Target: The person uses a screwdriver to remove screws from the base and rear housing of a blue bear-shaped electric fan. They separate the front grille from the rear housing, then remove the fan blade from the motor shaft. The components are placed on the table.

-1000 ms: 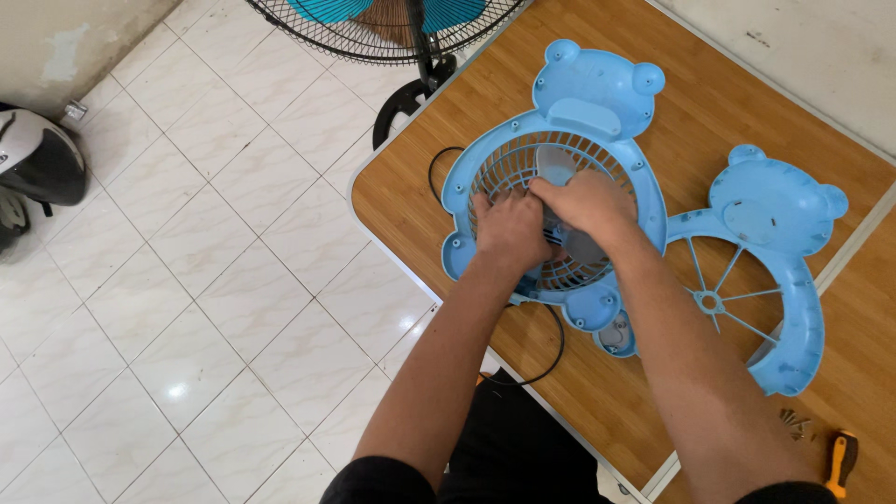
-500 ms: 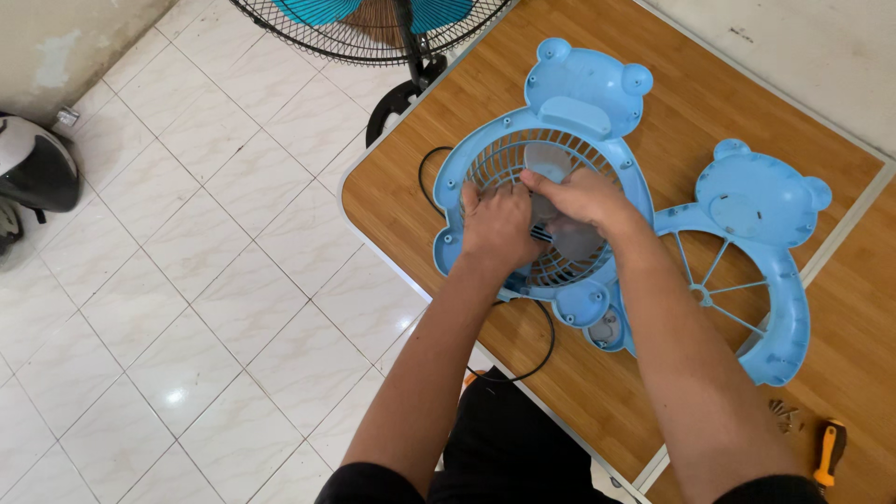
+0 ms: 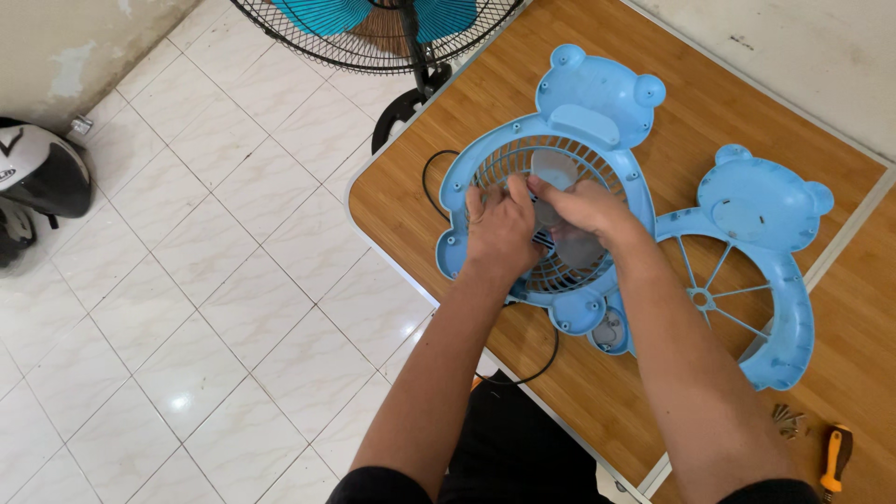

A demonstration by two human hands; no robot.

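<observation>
A blue bear-shaped fan housing (image 3: pixel 579 121) lies flat on the wooden table (image 3: pixel 420 201), near its left corner, grille side up. Inside its round grille sits a translucent grey fan blade (image 3: pixel 560 168), and both hands work at its middle. The left hand (image 3: pixel 501 227) is curled, knuckles up, fingers bent down onto the hub area; whether it actually grips anything cannot be told. The right hand (image 3: pixel 583 210) is partly closed, its fingertips pinching at the blade's centre beside the left thumb. A black cord (image 3: pixel 432 175) loops out from under the housing's left edge. Just right of it lies a second blue bear-shaped cover (image 3: pixel 765 243) with thin spokes. Near the lower right corner are a few small screws (image 3: pixel 789 420) and a yellow-handled screwdriver (image 3: pixel 833 459). On the tiled floor stands a pedestal fan (image 3: pixel 373 23), and a helmet (image 3: pixel 42 173) rests at the far left.
</observation>
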